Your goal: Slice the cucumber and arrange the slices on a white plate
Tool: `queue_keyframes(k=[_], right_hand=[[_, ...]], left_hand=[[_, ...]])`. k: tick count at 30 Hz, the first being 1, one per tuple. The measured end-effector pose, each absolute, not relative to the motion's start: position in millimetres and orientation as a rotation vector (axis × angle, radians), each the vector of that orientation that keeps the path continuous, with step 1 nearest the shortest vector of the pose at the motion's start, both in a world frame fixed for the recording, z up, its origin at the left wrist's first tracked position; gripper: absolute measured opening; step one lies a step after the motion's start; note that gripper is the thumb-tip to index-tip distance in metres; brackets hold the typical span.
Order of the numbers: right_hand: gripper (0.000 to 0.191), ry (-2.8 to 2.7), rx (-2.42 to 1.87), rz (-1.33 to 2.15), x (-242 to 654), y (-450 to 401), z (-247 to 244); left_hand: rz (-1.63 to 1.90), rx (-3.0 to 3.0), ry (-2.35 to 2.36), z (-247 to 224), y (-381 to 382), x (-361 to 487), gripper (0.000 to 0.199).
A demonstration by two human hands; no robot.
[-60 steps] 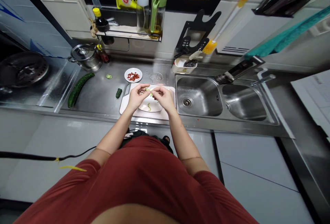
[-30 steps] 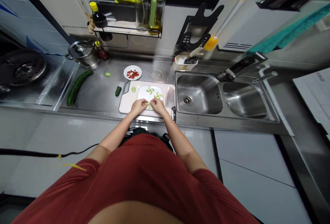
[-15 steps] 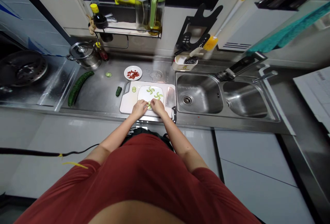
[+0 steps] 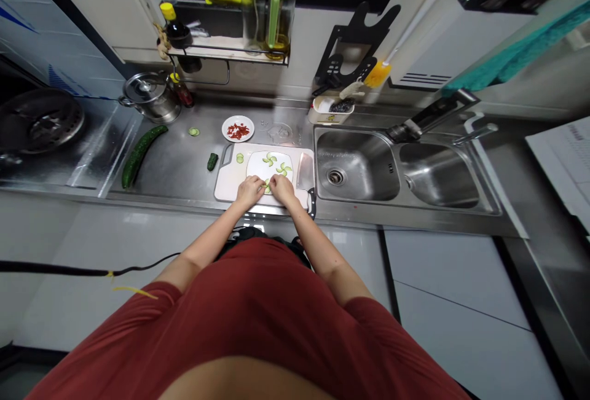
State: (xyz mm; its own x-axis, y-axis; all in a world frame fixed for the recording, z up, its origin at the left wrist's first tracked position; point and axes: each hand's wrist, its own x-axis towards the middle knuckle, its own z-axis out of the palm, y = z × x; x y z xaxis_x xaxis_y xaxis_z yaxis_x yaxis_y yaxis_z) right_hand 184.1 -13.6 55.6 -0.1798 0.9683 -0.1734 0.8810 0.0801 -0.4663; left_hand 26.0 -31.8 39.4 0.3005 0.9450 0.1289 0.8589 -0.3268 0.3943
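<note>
My left grip (image 4: 249,192) and right grip (image 4: 281,191) are at the near edge of a white, rounded-square plate (image 4: 255,168), fingers bent and bunched. Between the fingertips lies a small cluster of pale green cucumber slices (image 4: 267,187): to the right of my left grip, to the left of my right, about equally near both. Its long axis is too obscured to read. I cannot tell whether either grip is closed on a slice or only touching one.

Plate contents: the near cluster, plus two pinwheels of curved green slices, one at far centre (image 4: 270,159), one toward the right (image 4: 283,169). The plate rests on a pale rectangular cutting board (image 4: 227,186). On the board's left, loose round green slices (image 4: 239,158); on its right, a broad-bladed knife (image 4: 305,169), black handle toward me.

Farther out on the steel counter (image 4: 184,169): a short dark-green cucumber piece (image 4: 212,161) left of the board; a long, curved whole cucumber (image 4: 142,157) well to the left; a round white plate (image 4: 250,133) holding chopped red bits. Behind, a lidded steel pot (image 4: 159,107), contents hidden, and a cream oblong caddy (image 4: 322,117) containing a dark scourer (image 4: 342,106).
</note>
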Motion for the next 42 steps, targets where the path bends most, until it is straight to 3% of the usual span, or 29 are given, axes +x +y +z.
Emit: queue_keyframes(k=[24,42], right_hand=[[0.02,-2.267,-1.901,0.626,182,-18,60],[0.021,-2.243,-1.899,0.621,183,-20,57]], left_hand=[[0.4,2.612,1.418,38,-33,18,0.031],[0.528,2.323,1.522,36,-25,20,0.023]])
